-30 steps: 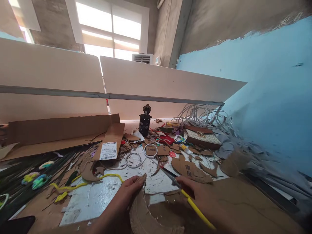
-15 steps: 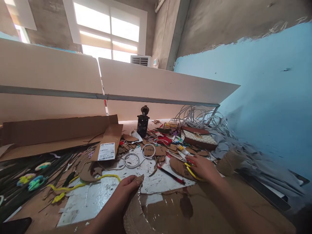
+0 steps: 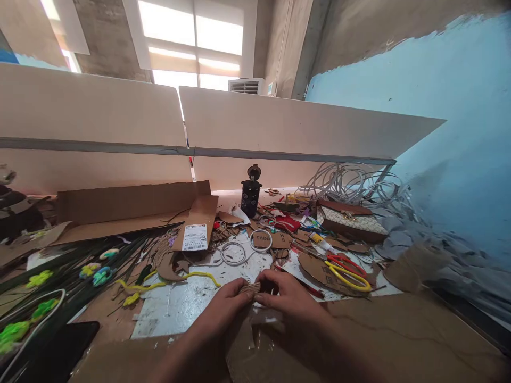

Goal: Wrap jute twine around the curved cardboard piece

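Note:
A strip of corrugated cardboard (image 3: 250, 288) is pinched in my left hand (image 3: 225, 311), near the bottom middle. My right hand (image 3: 283, 298) meets it there, thumb and forefinger closed on the strip's right end. Clear tape or film glints just below the fingers. Scissors with red and yellow handles (image 3: 348, 274) lie on a cardboard piece to the right of my hands. Beyond the fingertips sits a coil of white cord (image 3: 233, 254).
A black bottle (image 3: 250, 197) with a raised lid stands at the back. An opened cardboard box (image 3: 131, 205) lies left, above stems with yarn flowers (image 3: 102, 275). A patterned bag (image 3: 351, 219) and looped white tubing (image 3: 343, 181) are at the right. A dark phone-like slab (image 3: 66, 346) lies lower left.
My right hand has let go of the scissors and come left to the cardboard strip beside my left hand. The scissors now rest on the cardboard. The camera view has shifted left.

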A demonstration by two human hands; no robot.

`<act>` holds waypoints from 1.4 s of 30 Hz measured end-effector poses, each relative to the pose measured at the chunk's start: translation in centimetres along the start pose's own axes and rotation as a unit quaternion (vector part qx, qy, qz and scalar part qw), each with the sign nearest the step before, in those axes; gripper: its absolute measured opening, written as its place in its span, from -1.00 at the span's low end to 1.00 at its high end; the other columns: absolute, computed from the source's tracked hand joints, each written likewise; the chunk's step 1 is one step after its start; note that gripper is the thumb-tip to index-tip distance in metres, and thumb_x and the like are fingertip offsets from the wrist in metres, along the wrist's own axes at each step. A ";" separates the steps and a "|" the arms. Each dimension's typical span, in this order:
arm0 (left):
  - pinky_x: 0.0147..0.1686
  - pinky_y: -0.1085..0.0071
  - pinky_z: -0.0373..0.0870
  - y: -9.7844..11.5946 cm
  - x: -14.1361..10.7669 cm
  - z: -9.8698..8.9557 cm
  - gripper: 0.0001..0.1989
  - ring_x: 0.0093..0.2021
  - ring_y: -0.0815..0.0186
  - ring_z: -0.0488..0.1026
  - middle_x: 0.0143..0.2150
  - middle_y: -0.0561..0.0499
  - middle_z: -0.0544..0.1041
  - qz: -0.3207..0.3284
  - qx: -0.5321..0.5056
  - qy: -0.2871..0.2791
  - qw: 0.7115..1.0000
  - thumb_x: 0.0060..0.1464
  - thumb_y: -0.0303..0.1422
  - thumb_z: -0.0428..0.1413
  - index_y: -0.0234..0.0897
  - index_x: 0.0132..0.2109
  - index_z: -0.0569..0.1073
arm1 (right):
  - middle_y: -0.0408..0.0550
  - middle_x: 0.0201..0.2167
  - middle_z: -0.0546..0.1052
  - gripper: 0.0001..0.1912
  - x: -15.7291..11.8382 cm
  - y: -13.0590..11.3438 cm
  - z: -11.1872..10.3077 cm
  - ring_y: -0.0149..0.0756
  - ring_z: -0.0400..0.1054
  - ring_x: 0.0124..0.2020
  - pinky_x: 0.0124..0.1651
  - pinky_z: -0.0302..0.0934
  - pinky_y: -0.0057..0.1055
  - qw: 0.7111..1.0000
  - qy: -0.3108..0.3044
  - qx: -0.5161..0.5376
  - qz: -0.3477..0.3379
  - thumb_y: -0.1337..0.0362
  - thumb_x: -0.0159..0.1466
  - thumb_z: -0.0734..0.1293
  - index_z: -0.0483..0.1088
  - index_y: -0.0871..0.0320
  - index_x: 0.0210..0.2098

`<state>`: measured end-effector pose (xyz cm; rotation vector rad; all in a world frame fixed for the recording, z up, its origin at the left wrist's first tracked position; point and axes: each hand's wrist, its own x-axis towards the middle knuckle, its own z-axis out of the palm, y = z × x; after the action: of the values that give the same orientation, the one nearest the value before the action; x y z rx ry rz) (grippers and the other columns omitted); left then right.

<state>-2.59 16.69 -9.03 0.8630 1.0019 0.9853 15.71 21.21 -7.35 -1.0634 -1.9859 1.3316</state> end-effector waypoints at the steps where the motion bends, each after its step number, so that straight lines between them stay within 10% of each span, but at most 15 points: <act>1: -0.40 0.48 0.30 0.0 0.1 -0.1 -0.83 -0.39 0.30 0.46 -0.41 0.03 0.52 0.003 0.013 -0.001 1.000 -0.03 -0.32 0.31 -0.29 -0.31 0.51 | -0.17 -0.46 0.46 -0.80 0.0 0.4 0.2 -0.31 0.28 -0.38 -0.32 0.12 -0.42 1.000 0.006 0.027 0.008 0.18 0.09 0.46 0.46 0.16 -0.36; 17: -0.58 0.53 0.12 0.5 -0.1 0.5 -0.72 -0.60 0.42 0.32 -0.59 0.11 0.42 -0.042 -0.008 0.012 0.999 -0.14 -0.25 0.38 -0.31 -0.45 0.46 | -0.19 -0.47 0.41 -0.64 -0.5 2.8 1.2 -0.34 0.26 -0.41 -0.38 0.08 -0.43 0.980 -0.002 0.197 0.040 0.04 0.10 0.52 0.38 0.13 -0.36; 25: -0.41 0.42 0.42 0.9 -1.4 1.1 -0.66 -0.37 0.23 0.55 -0.32 -0.05 0.62 -0.073 -0.139 0.027 0.987 -0.04 -0.20 0.37 -0.27 -0.15 0.56 | -0.20 -0.49 0.38 -0.59 -0.3 2.9 -0.1 -0.35 0.24 -0.45 -0.38 0.11 -0.42 0.979 0.082 0.181 0.045 -0.05 0.10 0.49 0.35 0.12 -0.39; 34: -0.40 0.47 0.27 1.1 0.0 -0.3 -0.59 -0.38 0.27 0.43 -0.36 -0.04 0.58 -0.017 0.126 -0.031 0.991 -0.04 -0.06 0.33 -0.37 -0.27 0.62 | -0.10 -0.38 0.50 -0.67 -1.1 3.5 0.7 -0.28 0.36 -0.36 -0.33 0.20 -0.41 0.975 0.015 0.209 0.079 0.06 0.11 0.52 0.47 0.15 -0.30; 42: -0.44 0.47 0.24 0.2 0.6 -0.9 -0.65 -0.43 0.30 0.39 -0.40 0.03 0.52 0.000 0.068 -0.002 0.998 0.02 -0.06 0.27 -0.29 -0.29 0.51 | -0.13 -0.44 0.46 -0.63 -0.7 4.4 -0.3 -0.34 0.30 -0.41 -0.36 0.16 -0.43 0.970 0.058 0.227 0.066 0.03 0.07 0.54 0.43 0.18 -0.37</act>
<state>-3.37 17.44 -9.32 0.9756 1.0753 0.9234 17.73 21.76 -11.24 -1.0339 -1.4452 1.6498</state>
